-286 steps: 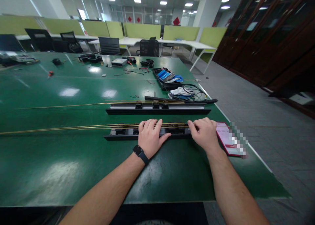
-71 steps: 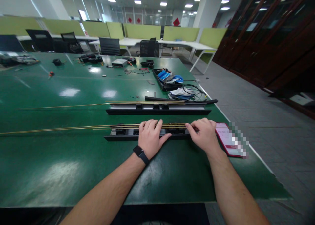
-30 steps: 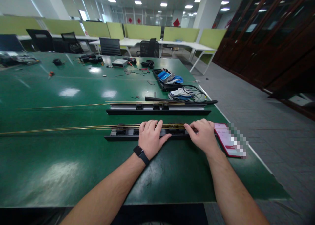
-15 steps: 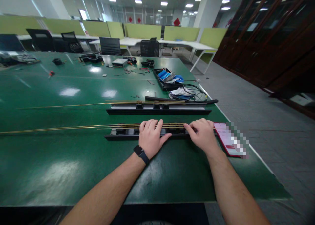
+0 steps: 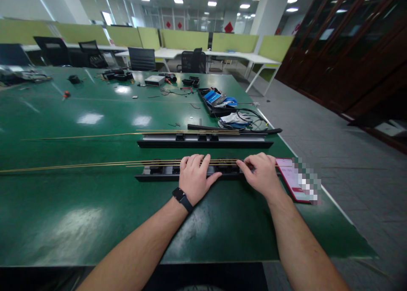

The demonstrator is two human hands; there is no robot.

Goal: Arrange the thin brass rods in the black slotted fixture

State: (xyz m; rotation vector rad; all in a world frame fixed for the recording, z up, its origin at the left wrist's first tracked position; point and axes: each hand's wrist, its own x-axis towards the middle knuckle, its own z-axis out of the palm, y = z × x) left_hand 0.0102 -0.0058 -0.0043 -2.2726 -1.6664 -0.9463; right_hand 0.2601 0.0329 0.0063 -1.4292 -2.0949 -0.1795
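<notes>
Our right hand [image 5: 262, 172] has crept a little leftward along the near rail [image 5: 159, 179], and the left tip of the nearest rod [image 5: 143, 166] has shifted right since the earliest view, though in the last half second it has barely stirred. We take this to mean that the rod is being worked lengthwise in small moves and is now almost at a pause.

The rods [image 5: 168, 162] lie along the top of that rail, some running well past its left end over the table [image 5: 104, 206]. Our left hand [image 5: 194, 174] has not moved: it lies unclenched across rods and rail, fingers over the brass and thumb spread aside, seemingly as a steadying weight. Our right hand is curled with its thumb on the rods; knuckles hide the other fingertips, so we cannot tell whether it pinches one. Just beside it lies the phone [image 5: 288, 176], and beyond both hands sits the far rail [image 5: 203, 145].
</notes>
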